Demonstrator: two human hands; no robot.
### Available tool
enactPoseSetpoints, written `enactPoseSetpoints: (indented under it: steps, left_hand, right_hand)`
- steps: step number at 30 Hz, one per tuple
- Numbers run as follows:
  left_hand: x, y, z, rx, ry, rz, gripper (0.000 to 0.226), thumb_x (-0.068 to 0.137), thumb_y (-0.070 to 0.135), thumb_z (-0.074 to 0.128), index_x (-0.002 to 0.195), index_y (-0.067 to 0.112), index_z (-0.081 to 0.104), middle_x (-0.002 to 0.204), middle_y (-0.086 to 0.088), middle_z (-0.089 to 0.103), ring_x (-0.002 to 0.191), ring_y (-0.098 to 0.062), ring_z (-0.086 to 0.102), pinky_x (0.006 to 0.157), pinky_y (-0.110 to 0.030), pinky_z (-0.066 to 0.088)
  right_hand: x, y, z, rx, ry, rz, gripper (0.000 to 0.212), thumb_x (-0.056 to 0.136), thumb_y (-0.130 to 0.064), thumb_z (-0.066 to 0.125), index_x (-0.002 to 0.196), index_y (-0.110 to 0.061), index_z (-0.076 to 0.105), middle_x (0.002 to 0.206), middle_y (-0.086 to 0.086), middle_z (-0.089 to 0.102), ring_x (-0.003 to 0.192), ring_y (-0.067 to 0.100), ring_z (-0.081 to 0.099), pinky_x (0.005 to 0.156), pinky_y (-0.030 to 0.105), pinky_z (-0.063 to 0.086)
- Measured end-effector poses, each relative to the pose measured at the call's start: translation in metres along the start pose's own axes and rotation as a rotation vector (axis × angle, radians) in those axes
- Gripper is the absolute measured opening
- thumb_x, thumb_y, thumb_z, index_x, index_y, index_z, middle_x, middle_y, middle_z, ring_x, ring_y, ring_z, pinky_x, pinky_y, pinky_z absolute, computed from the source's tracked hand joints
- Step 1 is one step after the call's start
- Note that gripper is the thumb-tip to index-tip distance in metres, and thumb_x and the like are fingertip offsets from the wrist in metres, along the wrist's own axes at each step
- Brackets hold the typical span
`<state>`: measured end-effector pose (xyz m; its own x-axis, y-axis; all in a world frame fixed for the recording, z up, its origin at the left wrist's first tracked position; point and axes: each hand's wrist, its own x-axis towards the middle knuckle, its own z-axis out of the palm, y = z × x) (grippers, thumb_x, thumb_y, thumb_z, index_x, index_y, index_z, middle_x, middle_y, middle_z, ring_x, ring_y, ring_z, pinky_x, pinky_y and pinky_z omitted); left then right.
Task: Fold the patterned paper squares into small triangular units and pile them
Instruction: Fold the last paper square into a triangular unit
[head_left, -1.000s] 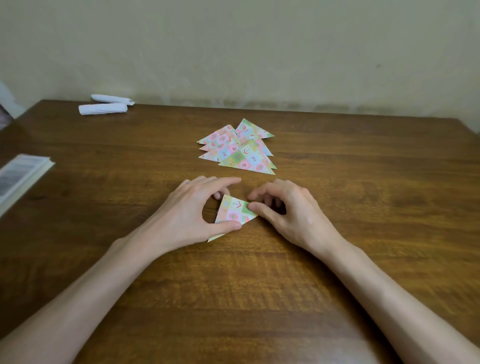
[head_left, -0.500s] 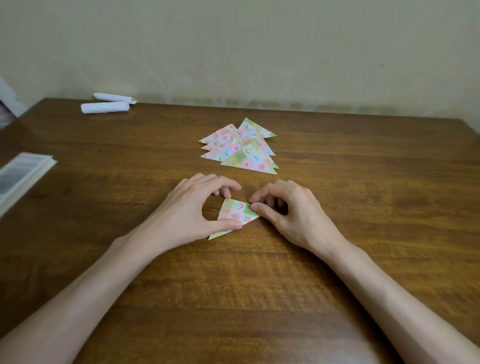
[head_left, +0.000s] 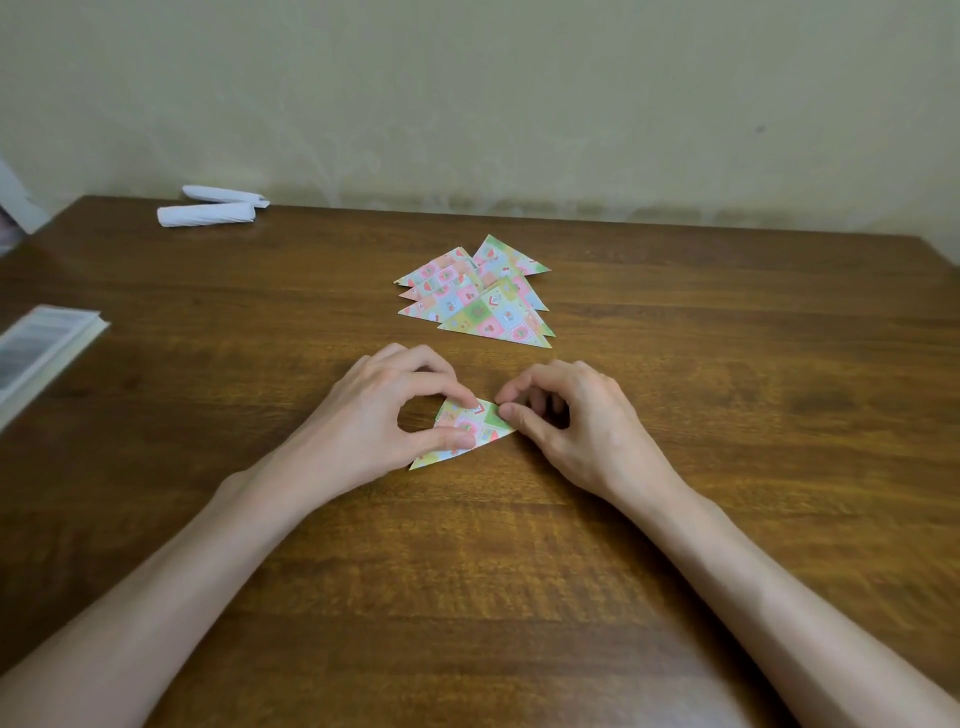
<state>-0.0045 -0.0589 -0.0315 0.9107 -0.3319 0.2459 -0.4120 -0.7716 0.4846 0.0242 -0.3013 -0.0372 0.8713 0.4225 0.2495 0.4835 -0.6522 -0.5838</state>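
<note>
A small patterned paper triangle (head_left: 470, 431) lies flat on the wooden table (head_left: 519, 571) between my hands. My left hand (head_left: 374, 421) has its curled index fingertip on the triangle's top edge and its thumb on the lower edge. My right hand (head_left: 576, 421) pinches the triangle's right corner with thumb and curled index finger. Behind them, a pile of several folded patterned triangles (head_left: 480, 293) lies fanned out on the table.
Two white rolled paper pieces (head_left: 208, 213) lie at the far left by the wall. A stack of sheets or a booklet (head_left: 36, 353) sits at the left edge. The wall runs close behind the table's far edge.
My left index fingertip has come down onto the triangle's top edge. Otherwise both hands and the paper stay in place.
</note>
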Motion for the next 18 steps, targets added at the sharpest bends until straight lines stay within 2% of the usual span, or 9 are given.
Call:
enactPoseSetpoints:
  steps: [4,7,10,14,18]
  left_hand:
    - [0.002,-0.003,0.001,0.018,0.023,0.038,0.037,0.082,0.062,0.068,0.111,0.043,0.078,0.111,0.024,0.060,0.104,-0.006,0.051,0.095,-0.033,0.042]
    - [0.003,-0.004,0.003,0.000,0.028,0.062,0.033,0.083,0.055,0.073,0.110,0.038,0.080,0.109,0.023,0.061,0.104,-0.006,0.052,0.095,-0.031,0.043]
    - [0.004,-0.003,0.002,-0.036,0.011,0.089,0.021,0.085,0.052,0.075,0.101,0.038,0.079,0.105,0.022,0.065,0.106,-0.008,0.056,0.096,-0.036,0.045]
    - [0.004,-0.003,0.001,-0.064,-0.013,0.102,0.009,0.086,0.046,0.078,0.093,0.041,0.077,0.104,0.021,0.065,0.103,-0.008,0.058,0.095,-0.044,0.047]
    - [0.004,-0.003,0.000,-0.075,-0.021,0.095,0.011,0.086,0.052,0.074,0.094,0.045,0.076,0.105,0.022,0.065,0.103,-0.009,0.058,0.096,-0.043,0.046]
  right_hand:
    - [-0.001,-0.002,0.000,-0.001,0.027,-0.015,0.003,0.093,-0.038,0.072,0.096,-0.037,0.071,0.080,-0.015,0.059,0.084,0.005,0.052,0.082,0.036,0.049]
    - [-0.003,-0.004,-0.002,0.046,0.020,-0.052,0.003,0.092,-0.037,0.074,0.094,-0.036,0.074,0.089,-0.015,0.060,0.091,0.006,0.055,0.084,0.032,0.048]
    - [-0.006,-0.007,-0.004,0.040,-0.022,-0.087,0.005,0.090,-0.040,0.075,0.092,-0.036,0.076,0.095,-0.017,0.062,0.097,0.007,0.055,0.088,0.029,0.047]
    - [-0.004,-0.008,-0.004,-0.031,0.000,-0.096,0.005,0.087,-0.041,0.078,0.091,-0.037,0.078,0.099,-0.018,0.058,0.099,0.009,0.048,0.086,0.019,0.041]
    - [-0.004,-0.011,-0.002,-0.059,0.004,-0.151,0.003,0.088,-0.036,0.078,0.090,-0.034,0.078,0.094,-0.016,0.059,0.093,0.008,0.048,0.084,0.023,0.042]
